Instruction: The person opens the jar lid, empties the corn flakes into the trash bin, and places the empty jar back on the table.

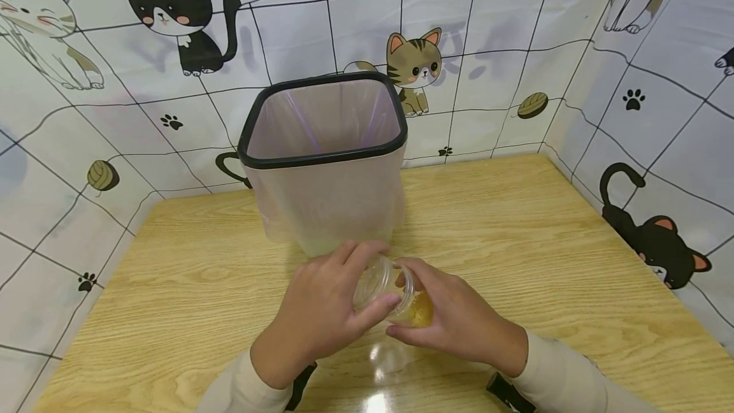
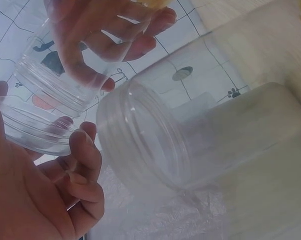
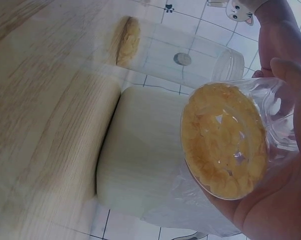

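My right hand [image 1: 459,317] grips a clear, ridged-neck plastic jar [image 1: 421,311] lying tipped on its side, mouth toward my left hand. Yellow-orange flakes [image 3: 223,140] cover the jar's bottom, as the right wrist view shows. Between the thumb and fingers of my left hand [image 1: 332,298] is a clear round screw lid [image 2: 38,130]. In the left wrist view the lid sits just off the threaded mouth [image 2: 55,85], slightly askew to it. Both hands are close over the table, right before the bin.
A pale bin with a thin plastic liner and a black rim [image 1: 327,161] stands behind my hands on the wood-grain table [image 1: 504,234]. Cat-patterned sheeting [image 1: 321,18] walls the back and sides. A faint larger jar shape [image 2: 145,135] overlaps the bin in the left wrist view.
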The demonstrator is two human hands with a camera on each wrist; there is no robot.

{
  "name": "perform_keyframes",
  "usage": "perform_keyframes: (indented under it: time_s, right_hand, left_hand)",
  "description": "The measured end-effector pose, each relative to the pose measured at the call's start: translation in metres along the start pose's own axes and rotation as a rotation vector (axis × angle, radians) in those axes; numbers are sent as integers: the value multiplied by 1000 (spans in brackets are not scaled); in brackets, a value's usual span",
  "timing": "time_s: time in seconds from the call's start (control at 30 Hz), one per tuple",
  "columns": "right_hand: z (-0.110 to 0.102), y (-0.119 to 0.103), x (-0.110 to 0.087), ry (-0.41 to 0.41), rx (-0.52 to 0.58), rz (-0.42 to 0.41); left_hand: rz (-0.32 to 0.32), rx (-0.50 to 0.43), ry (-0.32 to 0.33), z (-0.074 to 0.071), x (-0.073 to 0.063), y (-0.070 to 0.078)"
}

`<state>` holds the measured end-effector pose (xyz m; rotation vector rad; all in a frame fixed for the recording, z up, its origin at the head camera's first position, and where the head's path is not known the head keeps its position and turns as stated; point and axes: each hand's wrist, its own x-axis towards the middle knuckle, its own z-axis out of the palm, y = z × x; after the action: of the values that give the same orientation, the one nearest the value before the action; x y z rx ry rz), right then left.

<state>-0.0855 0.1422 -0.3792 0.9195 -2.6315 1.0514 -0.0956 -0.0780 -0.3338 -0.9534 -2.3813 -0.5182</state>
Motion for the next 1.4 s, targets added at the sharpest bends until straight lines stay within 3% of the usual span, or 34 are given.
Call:
perform_keyframes:
  time_s: [0.53, 1.0, 1.4]
  right_hand:
    - [-1, 0, 1, 3, -41, 3]
    - [0, 0, 1, -8, -55, 10]
    - [0, 0, 1, -13, -49, 35]
  left_hand:
    - [-12, 5, 29, -1, 0, -3]
    - [-115, 7, 25, -6, 2, -3]
    - [-108, 13, 67, -7, 4, -8]
